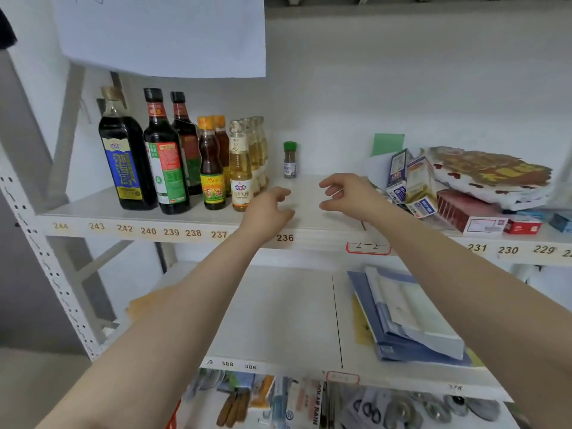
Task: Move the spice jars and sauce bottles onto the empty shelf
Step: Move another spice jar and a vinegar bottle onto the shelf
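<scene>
Left of the spice jar [290, 159], sauce bottles [173, 156] are already stood on the shelf [309, 212]. Nothing is held by either loosely opened grip: left hand [267, 212], right hand [349, 193]. What is left cannot be told.

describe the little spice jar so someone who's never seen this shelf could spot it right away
Look at the white metal shelf with numbered labels along its front edge, holding a row of tall sauce bottles on its left part. Just right of that row, standing alone near the back wall, is the small clear spice jar. It is far shorter than any bottle, with a green cap and brownish powder.
</scene>
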`<state>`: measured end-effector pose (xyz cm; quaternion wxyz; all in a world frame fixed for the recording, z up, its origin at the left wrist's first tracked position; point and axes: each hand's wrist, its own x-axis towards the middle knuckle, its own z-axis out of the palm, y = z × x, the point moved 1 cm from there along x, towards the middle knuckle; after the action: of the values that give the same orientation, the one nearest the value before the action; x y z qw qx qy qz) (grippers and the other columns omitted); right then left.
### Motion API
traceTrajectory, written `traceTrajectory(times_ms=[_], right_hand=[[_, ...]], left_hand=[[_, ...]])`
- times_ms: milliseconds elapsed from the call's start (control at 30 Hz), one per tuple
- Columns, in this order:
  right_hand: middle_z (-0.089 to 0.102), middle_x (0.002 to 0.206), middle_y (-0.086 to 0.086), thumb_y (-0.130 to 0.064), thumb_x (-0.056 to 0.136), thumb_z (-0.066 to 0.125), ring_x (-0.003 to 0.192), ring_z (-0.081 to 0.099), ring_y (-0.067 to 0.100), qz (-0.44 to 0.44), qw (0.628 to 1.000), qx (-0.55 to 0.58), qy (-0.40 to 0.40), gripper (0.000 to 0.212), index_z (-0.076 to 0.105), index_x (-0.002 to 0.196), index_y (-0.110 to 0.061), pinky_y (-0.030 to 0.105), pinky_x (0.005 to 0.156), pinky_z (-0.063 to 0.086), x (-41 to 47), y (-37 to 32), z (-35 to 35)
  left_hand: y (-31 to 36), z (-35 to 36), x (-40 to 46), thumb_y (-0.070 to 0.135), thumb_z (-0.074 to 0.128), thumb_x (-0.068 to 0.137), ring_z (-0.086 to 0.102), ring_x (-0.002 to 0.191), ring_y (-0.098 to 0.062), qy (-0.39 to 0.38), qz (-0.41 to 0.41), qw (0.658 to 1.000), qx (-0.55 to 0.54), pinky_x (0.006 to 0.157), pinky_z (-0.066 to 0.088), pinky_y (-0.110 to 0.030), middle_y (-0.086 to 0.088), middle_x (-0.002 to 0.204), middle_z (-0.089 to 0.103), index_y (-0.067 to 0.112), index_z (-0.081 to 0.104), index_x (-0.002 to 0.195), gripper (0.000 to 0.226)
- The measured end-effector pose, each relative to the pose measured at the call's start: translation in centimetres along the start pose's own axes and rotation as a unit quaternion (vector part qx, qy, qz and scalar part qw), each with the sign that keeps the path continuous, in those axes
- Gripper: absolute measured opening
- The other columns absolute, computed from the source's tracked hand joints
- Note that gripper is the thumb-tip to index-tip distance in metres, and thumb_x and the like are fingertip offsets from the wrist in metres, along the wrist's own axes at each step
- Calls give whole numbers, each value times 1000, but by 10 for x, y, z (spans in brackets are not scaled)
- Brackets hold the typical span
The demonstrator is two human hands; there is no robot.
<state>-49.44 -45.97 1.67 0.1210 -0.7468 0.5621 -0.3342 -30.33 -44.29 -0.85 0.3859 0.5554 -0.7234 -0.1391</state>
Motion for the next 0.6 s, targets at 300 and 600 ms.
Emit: traceTrajectory(times_ms=[300,600], right_hand=[[60,101,2,-22,77,77,92,61,20,29,999,11,21,44,61,118,-16,27,78,44,101,39,-2],[64,100,6,-21,75,78,94,62,20,79,991,87,64,42,64,114,-15,35,90,51,206,56,-5]], left_hand=[[-12,32,101,18,63,87,52,122,-24,-11,-18,999,-36,99,40,-30,-7,135,54,14,46,138,54],[-29,64,212,19,66,84,58,109,-31,25,-153,976,-155,95,48,-41,-13,121,61,10,49,128,48]])
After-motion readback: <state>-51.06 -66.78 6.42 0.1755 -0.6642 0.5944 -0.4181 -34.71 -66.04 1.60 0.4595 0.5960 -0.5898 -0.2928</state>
